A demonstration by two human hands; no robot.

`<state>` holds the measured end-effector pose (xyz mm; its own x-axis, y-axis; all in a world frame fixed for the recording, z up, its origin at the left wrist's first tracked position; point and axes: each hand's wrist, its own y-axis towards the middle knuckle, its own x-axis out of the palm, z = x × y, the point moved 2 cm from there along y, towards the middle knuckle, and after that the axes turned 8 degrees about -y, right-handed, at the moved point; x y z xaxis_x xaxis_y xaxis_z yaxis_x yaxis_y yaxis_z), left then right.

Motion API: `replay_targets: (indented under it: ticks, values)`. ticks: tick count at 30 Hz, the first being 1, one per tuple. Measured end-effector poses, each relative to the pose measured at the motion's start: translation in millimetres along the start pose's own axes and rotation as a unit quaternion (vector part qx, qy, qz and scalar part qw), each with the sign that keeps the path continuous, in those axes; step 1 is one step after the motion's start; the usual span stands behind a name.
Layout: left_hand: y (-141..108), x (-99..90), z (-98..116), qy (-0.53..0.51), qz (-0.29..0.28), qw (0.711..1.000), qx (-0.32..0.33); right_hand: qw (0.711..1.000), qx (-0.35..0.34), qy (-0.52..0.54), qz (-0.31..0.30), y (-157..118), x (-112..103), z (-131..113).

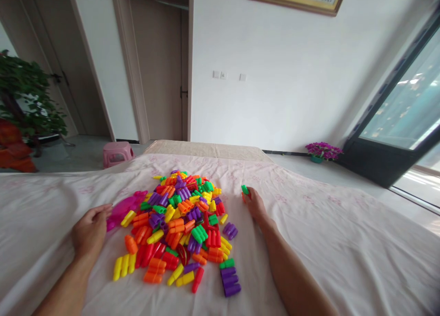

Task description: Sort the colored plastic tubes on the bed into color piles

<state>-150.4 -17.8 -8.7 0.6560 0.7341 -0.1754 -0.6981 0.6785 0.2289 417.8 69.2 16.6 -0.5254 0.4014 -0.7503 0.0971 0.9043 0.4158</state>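
A heap of plastic toy building pieces (185, 206) in red, orange, yellow, green and purple lies on the bed, many shaped like joined tubes. On its right, my right hand (256, 205) is closed on a green toy piece (244, 189), with a bit of orange showing under it. To the left of the heap, my left hand (90, 231) has its fingers curled together beside a shiny magenta plastic item (124, 209). The fingertips meet its left edge; what they hold, if anything, is hidden. Purple connected tubes (229, 281) lie at the heap's near right edge.
A pale flowered sheet (326, 242) with wrinkles covers the bed. Beyond it stand a pink stool (118, 153), a leafy plant (29, 96) and a pot of purple flowers (323, 150). A closed door (158, 68) and a glass door (405, 110) are farther off.
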Motion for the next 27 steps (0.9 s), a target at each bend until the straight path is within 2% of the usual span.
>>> replay_targets:
  ticks: [3,6,9,14,21,25,27]
  values:
    - [-1.7,-0.4,2.6,-0.003,-0.001,1.0,0.001,0.999,0.033,0.041,-0.012,-1.4,-0.6,-10.1]
    - [-4.2,-0.5,7.3,-0.006,-0.002,1.0,-0.004,0.993,0.053,0.083,-0.057,-4.9,-0.8,-25.0]
    - [-6.1,-0.2,11.0,-0.004,-0.001,1.0,-0.004,0.993,0.039,0.083,-0.076,-8.5,-2.1,-41.1]
    - [-7.1,1.1,13.1,-0.011,0.001,1.0,-0.006,0.993,-0.003,0.097,-0.063,-13.5,-2.9,-60.9]
    - [-5.3,-0.4,10.3,-0.008,-0.001,1.0,-0.004,0.991,-0.028,0.09,-0.091,-20.8,11.4,-68.9]
    - [-4.0,-0.6,7.0,-0.005,-0.004,1.0,-0.002,0.991,0.002,0.089,-0.103,-21.7,17.7,-66.2]
    - [-3.7,-0.5,6.8,-0.007,-0.006,1.0,-0.005,0.99,-0.009,0.107,-0.096,-22.0,17.3,-65.9]
